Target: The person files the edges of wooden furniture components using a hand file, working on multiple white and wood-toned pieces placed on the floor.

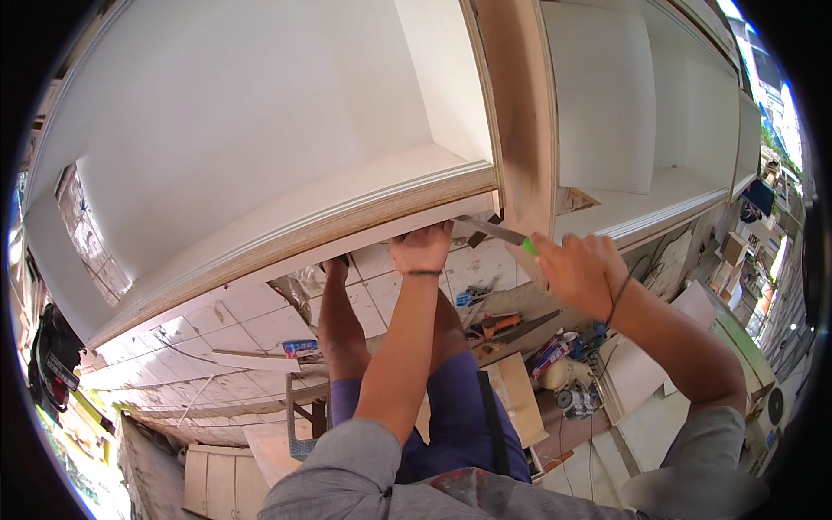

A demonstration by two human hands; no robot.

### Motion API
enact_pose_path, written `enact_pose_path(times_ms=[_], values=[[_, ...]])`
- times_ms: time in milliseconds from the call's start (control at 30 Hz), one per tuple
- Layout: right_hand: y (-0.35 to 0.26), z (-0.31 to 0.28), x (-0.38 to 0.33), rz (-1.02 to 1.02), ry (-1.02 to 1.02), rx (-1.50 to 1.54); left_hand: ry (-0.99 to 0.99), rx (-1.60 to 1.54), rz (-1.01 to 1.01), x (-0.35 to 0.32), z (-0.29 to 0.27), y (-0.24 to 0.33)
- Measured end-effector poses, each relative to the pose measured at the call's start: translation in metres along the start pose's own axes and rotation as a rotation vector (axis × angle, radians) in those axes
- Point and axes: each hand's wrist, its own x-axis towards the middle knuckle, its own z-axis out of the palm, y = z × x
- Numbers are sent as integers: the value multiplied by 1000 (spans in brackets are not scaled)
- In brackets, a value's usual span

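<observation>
A large white cabinet box (251, 95) with bare plywood edges fills the upper left. My left hand (421, 248) is bent against the underside of its white lower edge strip (347, 247), near the right corner; the fingertips are partly hidden there. My right hand (579, 270) is closed around the green handle of a tool with a long flat metal blade (494, 229). The blade points left, and its tip meets the edge strip just right of my left hand. Whether it is a file or a knife I cannot make out.
To the right, past a brown wooden upright (526, 113), stands another white cabinet (693, 113). Below on the tiled floor lie a hand saw (520, 336), blue-handled pliers (472, 296), a power tool (576, 400) with cords and board offcuts (516, 394). A stool (303, 412) stands by my legs.
</observation>
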Motion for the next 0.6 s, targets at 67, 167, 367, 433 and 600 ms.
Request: enact_pose_path(times_ms=[67, 167, 367, 433, 600], values=[[6, 9, 21, 21, -52, 43, -339, 97, -10, 35, -21, 12], [9, 28, 30, 62, -35, 49, -341, 227, 0, 49, -23, 3], [-12, -6, -15, 48, -40, 90, -222, 139, -120, 16, -30, 1], [-13, -18, -23, 59, -81, 76, -188, 91, -167, 5, -25, -9], [-11, -15, -2, 88, -178, 29, -205, 123, -137, 39, -14, -28]])
